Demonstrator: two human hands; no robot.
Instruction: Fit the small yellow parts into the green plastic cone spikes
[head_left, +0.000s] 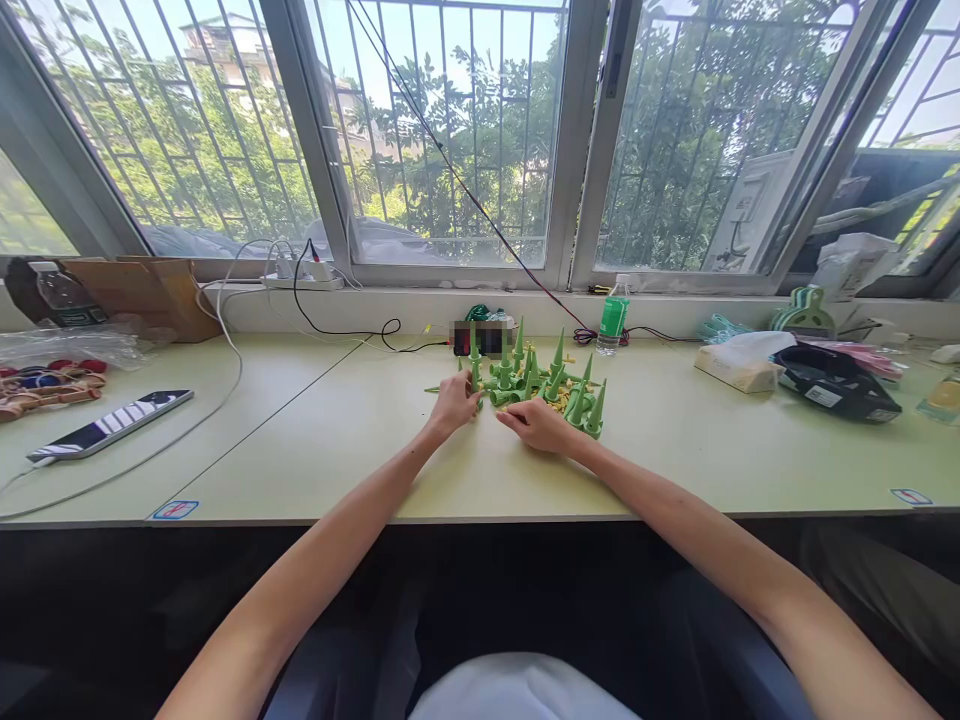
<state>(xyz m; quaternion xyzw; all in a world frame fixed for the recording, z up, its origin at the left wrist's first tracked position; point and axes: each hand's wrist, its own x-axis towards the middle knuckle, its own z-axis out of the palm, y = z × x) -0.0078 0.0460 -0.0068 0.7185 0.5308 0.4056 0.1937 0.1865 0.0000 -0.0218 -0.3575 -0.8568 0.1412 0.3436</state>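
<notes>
Several green cone-topped plastic pieces [558, 352] stand and lie in a cluster on the pale table, with small yellow pieces [561, 390] scattered among them. At the cluster's left edge, my left hand [454, 402] has its fingers closed on an upright green cone piece [475, 368]. My right hand [537, 424] rests at the front of the cluster, its fingers curled together; what they hold, if anything, is too small to make out. The two hands are a short gap apart.
Behind the cluster are a dark device [480, 338] and a green-labelled bottle [613, 318]. A tissue box [739, 362] and black strap-like item [836, 382] sit right. A phone [111, 425], white cable [238, 375] and wooden toys [49, 388] lie left.
</notes>
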